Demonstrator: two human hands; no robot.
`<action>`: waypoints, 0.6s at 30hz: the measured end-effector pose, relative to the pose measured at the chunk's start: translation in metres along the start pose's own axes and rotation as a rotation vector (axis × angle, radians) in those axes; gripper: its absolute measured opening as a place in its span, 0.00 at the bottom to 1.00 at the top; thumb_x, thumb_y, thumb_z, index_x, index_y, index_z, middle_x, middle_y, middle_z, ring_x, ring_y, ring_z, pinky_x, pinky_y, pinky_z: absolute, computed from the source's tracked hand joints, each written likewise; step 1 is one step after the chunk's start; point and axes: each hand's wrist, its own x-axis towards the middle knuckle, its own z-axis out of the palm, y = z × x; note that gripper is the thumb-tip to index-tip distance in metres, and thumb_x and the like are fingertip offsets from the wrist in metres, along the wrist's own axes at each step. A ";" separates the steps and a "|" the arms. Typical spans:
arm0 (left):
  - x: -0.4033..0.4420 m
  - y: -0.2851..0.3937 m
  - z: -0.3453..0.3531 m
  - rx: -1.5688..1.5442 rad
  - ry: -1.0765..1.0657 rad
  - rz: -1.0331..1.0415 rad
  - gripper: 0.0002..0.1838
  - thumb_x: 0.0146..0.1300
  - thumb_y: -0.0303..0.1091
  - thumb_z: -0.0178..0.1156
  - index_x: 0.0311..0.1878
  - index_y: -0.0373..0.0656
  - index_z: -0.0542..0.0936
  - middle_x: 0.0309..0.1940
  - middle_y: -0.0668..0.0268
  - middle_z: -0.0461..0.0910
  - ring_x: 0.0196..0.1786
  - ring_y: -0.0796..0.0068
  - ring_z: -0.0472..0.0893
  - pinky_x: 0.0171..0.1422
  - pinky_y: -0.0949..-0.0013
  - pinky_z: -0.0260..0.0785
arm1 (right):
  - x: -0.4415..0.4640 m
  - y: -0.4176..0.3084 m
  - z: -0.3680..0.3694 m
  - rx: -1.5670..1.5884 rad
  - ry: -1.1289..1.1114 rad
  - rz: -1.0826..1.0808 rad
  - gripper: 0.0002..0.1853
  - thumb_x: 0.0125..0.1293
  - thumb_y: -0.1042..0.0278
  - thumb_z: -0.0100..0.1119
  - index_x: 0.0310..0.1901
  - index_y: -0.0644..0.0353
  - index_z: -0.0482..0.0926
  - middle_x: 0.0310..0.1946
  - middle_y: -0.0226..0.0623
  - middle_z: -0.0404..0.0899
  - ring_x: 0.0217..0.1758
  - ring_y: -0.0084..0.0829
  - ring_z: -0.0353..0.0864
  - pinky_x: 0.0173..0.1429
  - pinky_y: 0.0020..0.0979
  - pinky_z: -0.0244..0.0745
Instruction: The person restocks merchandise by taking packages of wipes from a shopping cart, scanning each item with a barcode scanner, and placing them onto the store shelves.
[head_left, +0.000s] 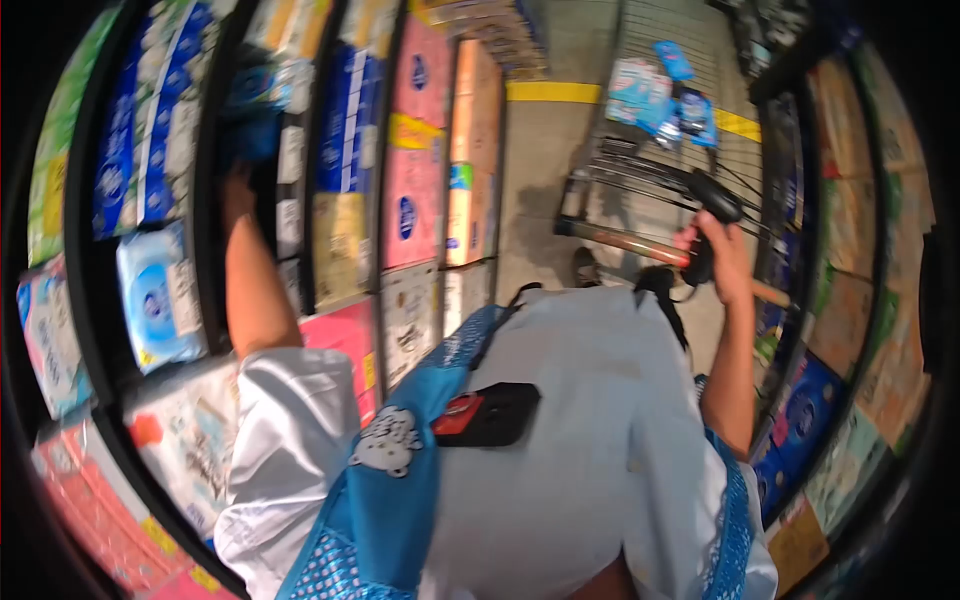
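Observation:
My left hand (238,188) reaches deep into a dark shelf compartment on the left, just below a blue package (256,132). Shadow and blur hide its fingers, so a grip on that package cannot be made out. In my right hand (727,252) is a black handheld scanner (712,196), with the fingers wrapped round its grip. It is held over the handle (625,243) of a wire shopping cart (640,165). Several blue and white packets (640,92) lie in the cart, with a smaller blue packet (674,60) beyond them.
Tall shelves of packaged goods line both sides. On the left, a light blue pack (160,297) stands below my left arm's level, and pink packs (412,205) are stacked farther right. Yellow floor tape (553,92) crosses the aisle. A black phone-like object (488,415) rests against my chest.

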 end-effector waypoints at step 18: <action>-0.429 0.137 0.285 -0.280 -0.771 0.438 0.07 0.74 0.24 0.56 0.49 0.37 0.83 0.34 0.69 0.84 0.39 0.83 0.81 0.47 0.76 0.73 | -0.025 -0.013 -0.008 0.104 0.063 -0.096 0.14 0.77 0.60 0.60 0.48 0.65 0.80 0.32 0.34 0.82 0.39 0.30 0.88 0.40 0.30 0.83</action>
